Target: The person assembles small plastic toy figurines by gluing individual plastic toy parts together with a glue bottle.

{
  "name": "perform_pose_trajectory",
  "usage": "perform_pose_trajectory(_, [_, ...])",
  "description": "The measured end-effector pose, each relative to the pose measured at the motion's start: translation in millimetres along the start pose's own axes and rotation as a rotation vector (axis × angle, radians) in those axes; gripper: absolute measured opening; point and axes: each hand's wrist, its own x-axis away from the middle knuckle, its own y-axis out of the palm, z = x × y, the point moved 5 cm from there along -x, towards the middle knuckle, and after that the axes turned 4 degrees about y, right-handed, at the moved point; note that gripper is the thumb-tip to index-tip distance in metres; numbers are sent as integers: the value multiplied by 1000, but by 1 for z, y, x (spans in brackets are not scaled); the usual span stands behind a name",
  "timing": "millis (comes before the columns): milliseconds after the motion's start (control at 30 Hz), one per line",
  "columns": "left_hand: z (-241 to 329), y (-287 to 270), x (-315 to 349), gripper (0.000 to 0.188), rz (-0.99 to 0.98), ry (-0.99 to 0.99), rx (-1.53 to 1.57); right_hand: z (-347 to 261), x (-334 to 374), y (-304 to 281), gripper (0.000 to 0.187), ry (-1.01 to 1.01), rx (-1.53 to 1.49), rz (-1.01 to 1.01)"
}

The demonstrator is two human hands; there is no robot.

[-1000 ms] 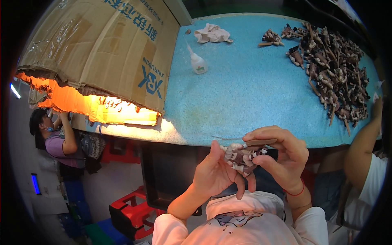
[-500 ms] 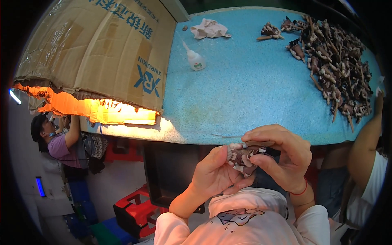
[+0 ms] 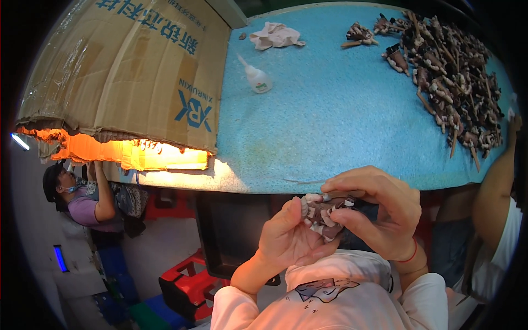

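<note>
Stretching away before you, a blue-topped table (image 3: pixel 308 126) bore a large cardboard box (image 3: pixel 126 71) on its left, the ragged opening glowing orange. At right, a heap of brown, black and cream figurines (image 3: pixel 448 82) crowded the surface. Beyond the box, a co-worker (image 3: pixel 91 208) in a purple top had an arm raised near the lit opening. Below the table's near edge were a black bin (image 3: pixel 236 226) and a red-and-black stool (image 3: pixel 190 281). Your right hand (image 3: pixel 379 209), thumb and fingers bent, pinched one end of a brown-and-cream figurine (image 3: pixel 323 219); your left hand (image 3: pixel 289 235) gripped the other, holding it just off the table's near edge, in front of your body. A crumpled pale cloth (image 3: pixel 275 36) lay toward the far edge, near a white squeeze bottle (image 3: pixel 257 80). A thin red cord (image 3: pixel 408 255) circled your right wrist.
</note>
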Motion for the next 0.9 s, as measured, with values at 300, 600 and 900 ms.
perform_pose_trajectory(300, [-2,-1,-2,52,59,3,78,4,-2,-2,32,81,-18,-33])
perform_pose_trajectory(600, [5,1,-4,61,-56,151,-299,12,1,-1,48,192,-228,-155])
perform_pose_trajectory(900, [20,13,1,77,-17,332,-998,-7,1,-2,55,184,-129,-168])
